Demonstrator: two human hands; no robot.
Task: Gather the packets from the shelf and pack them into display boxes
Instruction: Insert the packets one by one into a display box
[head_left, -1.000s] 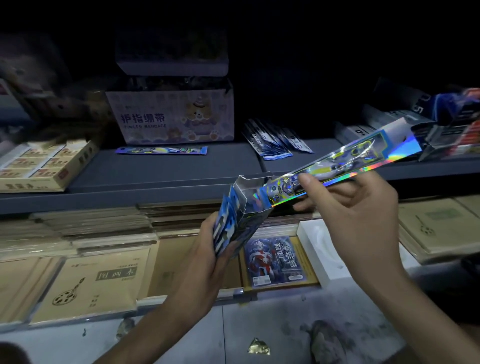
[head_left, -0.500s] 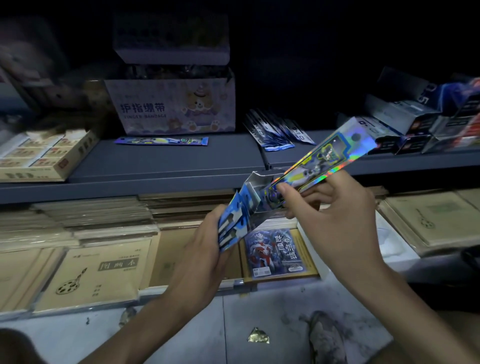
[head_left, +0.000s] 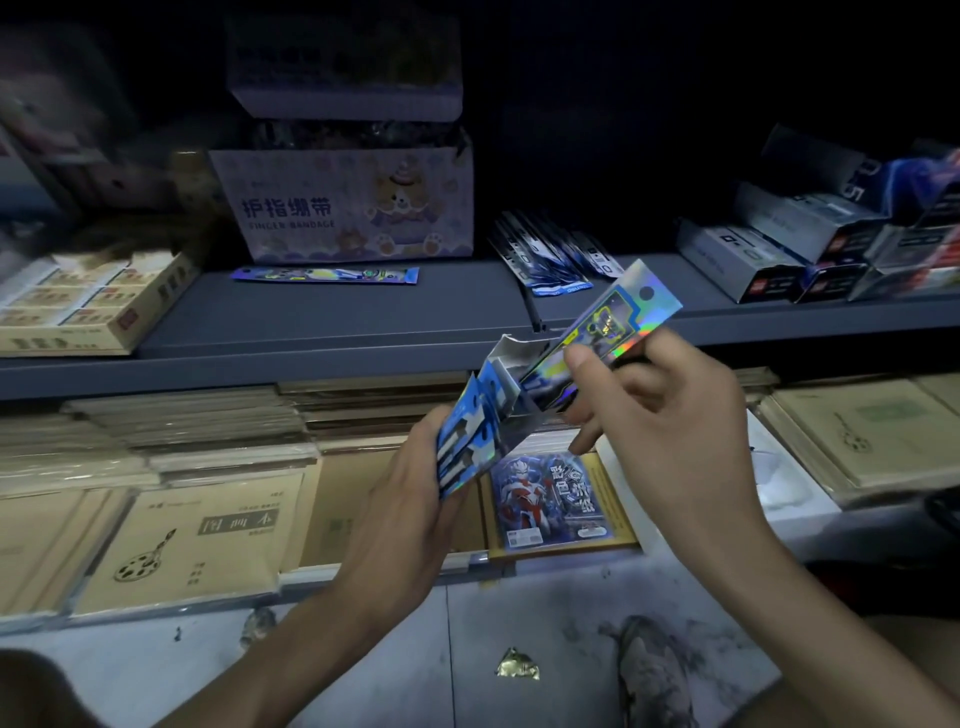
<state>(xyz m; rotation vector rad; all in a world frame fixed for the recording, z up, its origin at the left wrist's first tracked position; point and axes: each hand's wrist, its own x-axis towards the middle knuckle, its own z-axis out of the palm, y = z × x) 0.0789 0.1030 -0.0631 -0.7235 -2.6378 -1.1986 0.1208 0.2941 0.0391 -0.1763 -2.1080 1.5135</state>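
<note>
My left hand (head_left: 410, 499) grips a narrow blue display box (head_left: 478, 421), tilted with its open top toward the shelf. My right hand (head_left: 670, 431) pinches a long holographic packet (head_left: 608, 325) between thumb and fingers, and the packet's lower end sits inside the box's opening. On the grey shelf (head_left: 332, 317) behind lie one loose blue packet (head_left: 324, 274) and a fanned pile of several dark blue packets (head_left: 553, 254).
A "Finger Bandage" carton (head_left: 353, 200) stands at the shelf's back. A beige boxed set (head_left: 78, 301) lies left, grey pen boxes (head_left: 810, 249) right. Below are brown sketchbooks (head_left: 197, 540) and a hero-print book (head_left: 550, 499). A gold wrapper (head_left: 517, 670) lies on the floor.
My right hand has swung the holographic packet from nearly level to steeper and slid it further down into the box. The left hand has kept the box almost still.
</note>
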